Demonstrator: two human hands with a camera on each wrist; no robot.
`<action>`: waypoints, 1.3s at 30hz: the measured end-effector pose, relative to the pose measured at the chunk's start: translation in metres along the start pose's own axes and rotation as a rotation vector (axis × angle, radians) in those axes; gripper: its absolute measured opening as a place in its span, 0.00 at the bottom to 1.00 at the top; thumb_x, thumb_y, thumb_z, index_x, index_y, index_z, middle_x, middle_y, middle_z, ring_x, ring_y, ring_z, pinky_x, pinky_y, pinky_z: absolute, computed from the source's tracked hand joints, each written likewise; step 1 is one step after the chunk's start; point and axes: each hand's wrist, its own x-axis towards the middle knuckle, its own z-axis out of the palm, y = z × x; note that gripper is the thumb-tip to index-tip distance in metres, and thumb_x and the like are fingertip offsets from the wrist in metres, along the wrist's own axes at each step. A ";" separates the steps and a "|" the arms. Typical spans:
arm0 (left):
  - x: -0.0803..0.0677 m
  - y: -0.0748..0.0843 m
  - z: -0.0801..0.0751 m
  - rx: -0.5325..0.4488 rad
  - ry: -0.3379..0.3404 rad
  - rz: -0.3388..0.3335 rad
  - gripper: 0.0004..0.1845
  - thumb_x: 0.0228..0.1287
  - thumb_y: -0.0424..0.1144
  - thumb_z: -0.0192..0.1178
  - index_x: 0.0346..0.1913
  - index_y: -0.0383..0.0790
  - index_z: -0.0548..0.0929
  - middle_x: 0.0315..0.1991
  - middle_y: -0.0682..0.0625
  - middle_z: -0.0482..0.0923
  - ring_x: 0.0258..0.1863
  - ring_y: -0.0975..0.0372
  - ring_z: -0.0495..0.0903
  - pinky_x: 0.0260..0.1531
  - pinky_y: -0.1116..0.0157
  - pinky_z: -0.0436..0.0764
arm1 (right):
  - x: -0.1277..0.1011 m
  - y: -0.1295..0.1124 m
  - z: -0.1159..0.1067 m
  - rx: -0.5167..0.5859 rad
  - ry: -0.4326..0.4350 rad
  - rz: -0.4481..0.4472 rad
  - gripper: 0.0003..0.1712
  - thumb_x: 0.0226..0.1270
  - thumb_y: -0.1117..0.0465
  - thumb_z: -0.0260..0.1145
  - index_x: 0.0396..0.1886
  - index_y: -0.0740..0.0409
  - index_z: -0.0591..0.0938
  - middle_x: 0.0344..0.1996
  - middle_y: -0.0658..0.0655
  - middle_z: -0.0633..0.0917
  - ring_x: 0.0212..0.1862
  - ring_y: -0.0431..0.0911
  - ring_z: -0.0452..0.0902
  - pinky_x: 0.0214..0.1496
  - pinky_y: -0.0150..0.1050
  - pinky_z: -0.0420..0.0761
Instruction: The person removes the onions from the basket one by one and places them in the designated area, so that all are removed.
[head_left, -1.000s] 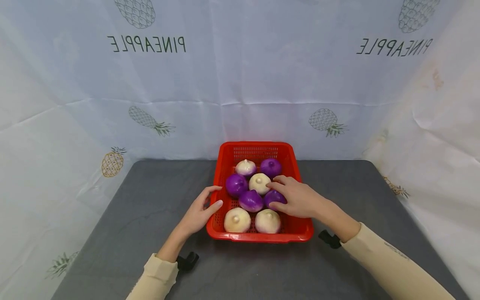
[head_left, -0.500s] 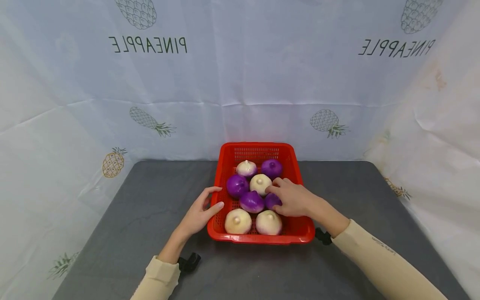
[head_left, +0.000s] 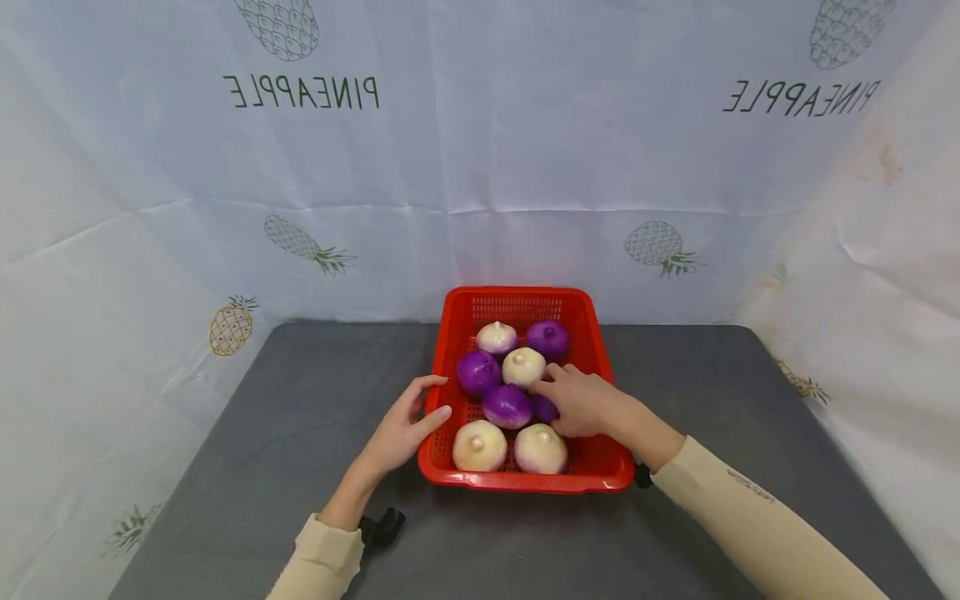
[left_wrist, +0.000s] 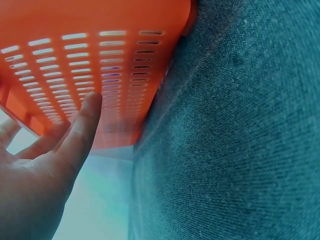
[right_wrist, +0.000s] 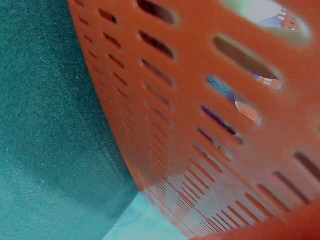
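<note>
A red slotted basket (head_left: 525,484) stands on the grey table (head_left: 255,433) and holds several purple and white onions. My right hand (head_left: 573,404) reaches in from the right, its fingers and thumb curled round a purple onion (head_left: 543,409) in the middle row, the fingertips close to a white onion (head_left: 522,367). My left hand (head_left: 405,427) rests open against the basket's left wall. In the left wrist view, the straight fingers (left_wrist: 82,127) lie on the slotted wall (left_wrist: 100,55). The right wrist view shows only the basket's side (right_wrist: 200,130) and the table (right_wrist: 45,125).
Two white onions (head_left: 480,446) lie at the basket's front, two more purple ones (head_left: 477,372) further back. A pale cloth printed with pineapples (head_left: 480,167) walls in the back and both sides of the table. Bare grey surface lies left and right of the basket.
My right hand has slid a little to the left and down over the purple onion, and its fingers have curled closer round it. The left hand has stayed on the basket's wall.
</note>
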 end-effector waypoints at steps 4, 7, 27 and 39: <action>0.001 -0.001 0.002 0.002 -0.004 0.003 0.28 0.73 0.41 0.62 0.71 0.40 0.66 0.64 0.35 0.71 0.56 0.45 0.78 0.45 0.56 0.87 | 0.001 0.001 0.002 -0.009 0.001 -0.001 0.37 0.54 0.53 0.78 0.66 0.44 0.78 0.57 0.58 0.74 0.56 0.54 0.71 0.49 0.52 0.84; 0.001 -0.001 0.003 0.003 -0.004 0.006 0.28 0.73 0.41 0.61 0.71 0.40 0.66 0.65 0.35 0.71 0.56 0.45 0.78 0.46 0.56 0.87 | 0.000 0.003 0.003 -0.012 0.039 -0.020 0.36 0.51 0.52 0.79 0.62 0.44 0.80 0.54 0.57 0.75 0.55 0.53 0.70 0.50 0.50 0.84; -0.001 0.000 0.001 0.034 0.002 0.004 0.28 0.73 0.39 0.61 0.72 0.41 0.66 0.64 0.36 0.71 0.56 0.45 0.78 0.48 0.55 0.86 | -0.037 0.009 -0.015 -0.032 0.255 -0.185 0.31 0.48 0.52 0.79 0.56 0.43 0.83 0.50 0.54 0.77 0.52 0.50 0.70 0.48 0.48 0.81; 0.000 -0.001 0.000 0.023 -0.001 0.007 0.28 0.74 0.39 0.60 0.72 0.43 0.65 0.65 0.36 0.70 0.56 0.44 0.77 0.47 0.53 0.86 | -0.062 0.013 -0.037 -0.012 0.344 -0.166 0.32 0.46 0.54 0.79 0.56 0.44 0.84 0.54 0.55 0.78 0.55 0.52 0.71 0.50 0.53 0.84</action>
